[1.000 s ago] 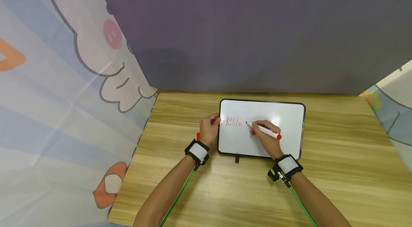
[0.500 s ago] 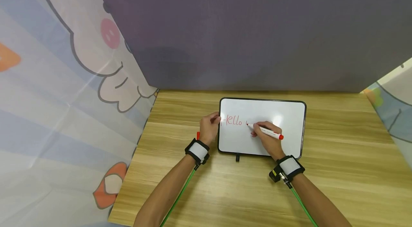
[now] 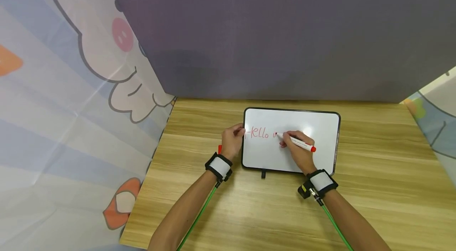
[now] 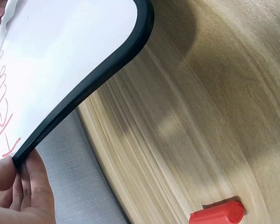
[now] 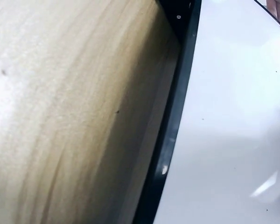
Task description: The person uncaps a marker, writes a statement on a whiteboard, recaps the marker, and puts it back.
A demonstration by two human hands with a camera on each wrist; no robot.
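A black-framed whiteboard [image 3: 263,156] stands tilted on the table, with the red word "Hello" written at its left and a small new stroke after it. My left hand [image 3: 232,142] pinches the board's left edge between thumb and fingers, which shows closely in the left wrist view at the black frame [image 4: 79,93]. In my right hand [image 3: 299,150] is a white marker [image 3: 301,144] with a red end, its red tip at the board just right of the word. The right wrist view shows the board's lower frame [image 5: 170,126] but not the marker.
A red marker cap [image 4: 218,213] lies on the wooden table [image 3: 192,156] beside my left wrist. A black support foot [image 3: 263,173] sticks out below the board. Behind rises a grey panel [image 3: 267,45], and a cartoon-printed cloth [image 3: 78,144] hangs at the left.
The marker tip has gone slightly down, then up and right, leaving a short red stroke after "Hello". My left hand keeps its place at the board's edge.
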